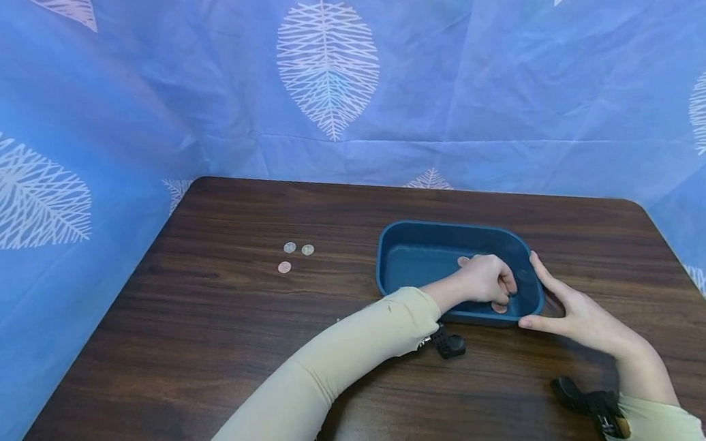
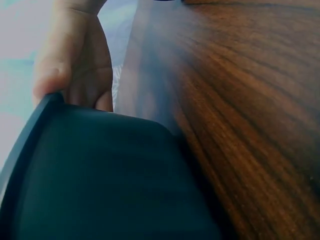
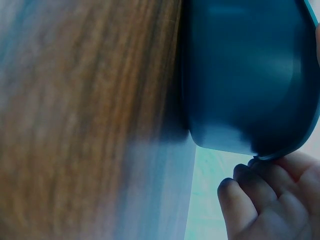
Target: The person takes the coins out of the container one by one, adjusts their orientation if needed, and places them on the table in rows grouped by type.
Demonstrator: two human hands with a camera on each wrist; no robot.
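A dark blue rectangular bin (image 1: pixel 420 265) with rounded corners stands on the table. My left hand (image 1: pixel 486 277) reaches over its near rim, with fingers curled down close to the bottom. One copper coin (image 1: pixel 499 308) shows right at the thumb, and another copper coin (image 1: pixel 463 261) shows beyond the hand. I cannot tell whether the fingertips pinch a coin. Steadying the bin's right end is my right hand (image 1: pixel 584 315), its thumb and index finger straight and spread about the near corner. The left wrist view has the right thumb (image 2: pixel 52 80) at the rim.
Left of the bin lie two silver coins, the left one (image 1: pixel 290 247) beside the right one (image 1: pixel 308 249), and a copper coin (image 1: pixel 284 267) in front. The wooden table (image 1: pixel 213 326) ends at a blue leaf-patterned cloth (image 1: pixel 225 65). Each wrist wears a black strapped device.
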